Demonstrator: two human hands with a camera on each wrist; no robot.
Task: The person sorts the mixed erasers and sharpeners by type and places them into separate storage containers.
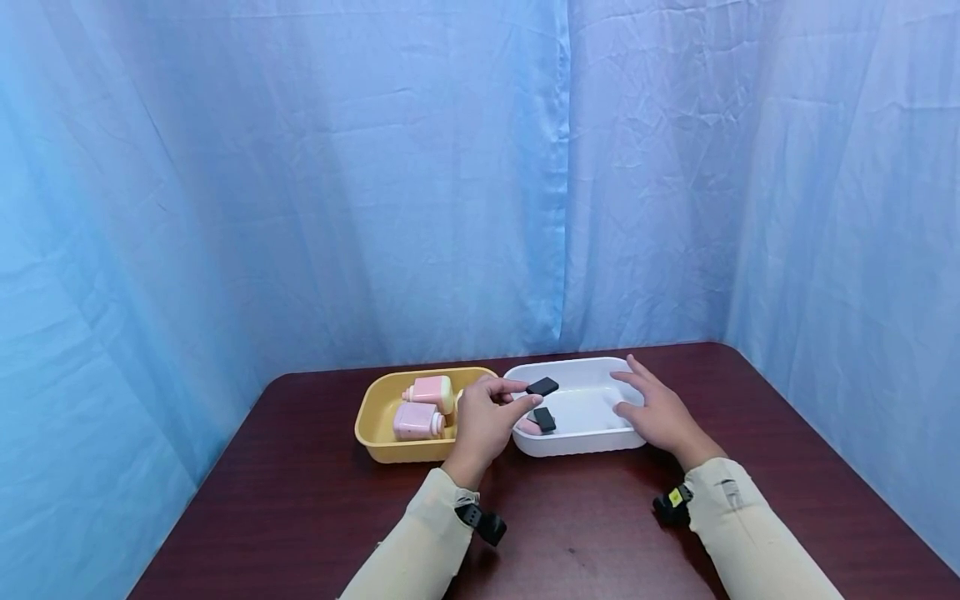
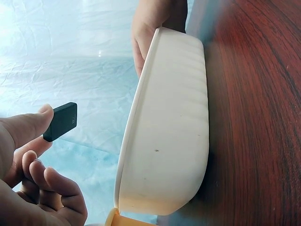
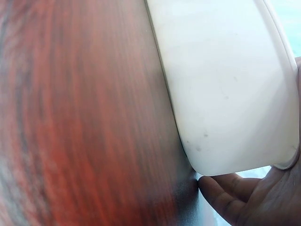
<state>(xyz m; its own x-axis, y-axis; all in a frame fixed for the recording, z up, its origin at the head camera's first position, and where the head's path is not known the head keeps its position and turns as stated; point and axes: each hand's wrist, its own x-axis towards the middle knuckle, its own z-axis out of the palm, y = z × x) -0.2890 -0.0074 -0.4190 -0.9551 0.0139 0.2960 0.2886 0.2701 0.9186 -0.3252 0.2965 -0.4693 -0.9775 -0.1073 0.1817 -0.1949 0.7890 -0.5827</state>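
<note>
My left hand (image 1: 483, 417) pinches a small black rectangular block (image 1: 542, 387) between thumb and fingers, above the left part of a white basin (image 1: 577, 443). In the left wrist view, faint marking shows on the block (image 2: 63, 121), and the other fingers are curled in. A second black block (image 1: 544, 419) lies inside the basin's near left corner, beside a pink item (image 1: 529, 427) that is partly hidden. My right hand (image 1: 663, 417) is at the basin's right end, fingers spread and relaxed at the rim. In the right wrist view, fingertips (image 3: 218, 193) extend past the basin's corner.
A yellow basin (image 1: 405, 452) stands left of the white one, close against it. It holds a pink bottle (image 1: 431, 389) and a pale pink bottle (image 1: 416, 422); my left hand hides its right side. Both stand on a dark red wooden table (image 1: 300, 500) with blue curtains (image 1: 465, 183) around.
</note>
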